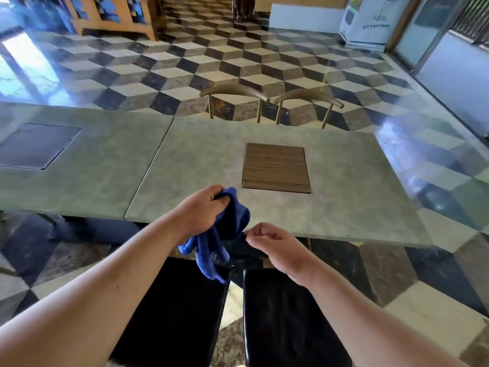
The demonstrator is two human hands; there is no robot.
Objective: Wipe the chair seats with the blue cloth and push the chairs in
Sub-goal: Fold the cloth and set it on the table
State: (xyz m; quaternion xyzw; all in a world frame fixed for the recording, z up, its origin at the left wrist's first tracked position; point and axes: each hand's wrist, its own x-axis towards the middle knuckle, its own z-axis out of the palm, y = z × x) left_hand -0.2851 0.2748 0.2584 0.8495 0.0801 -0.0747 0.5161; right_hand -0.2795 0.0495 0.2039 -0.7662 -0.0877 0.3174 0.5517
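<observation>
Left chair seat point(172, 308), right chair seat point(285, 321) sitting just below you, not yet pushed under worktop point(344, 194). You're readying blue cloth point(230, 221) above them. Left grip point(203, 207) clenching bunched cloth, right grip point(272, 242) seemingly pinching its edge, both forearms reaching forward. Next move likely needing cloth spread, lowered onto seat.

Restaurant dining hall: inset-burner tables point(264, 213), tucked chairs point(235, 91).

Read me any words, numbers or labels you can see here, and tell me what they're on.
White cabinet at the far right: a row of dark characters, too blurred to read.
Its top edge: larger dark marks, cut off and unreadable.
No other text shows.
</observation>
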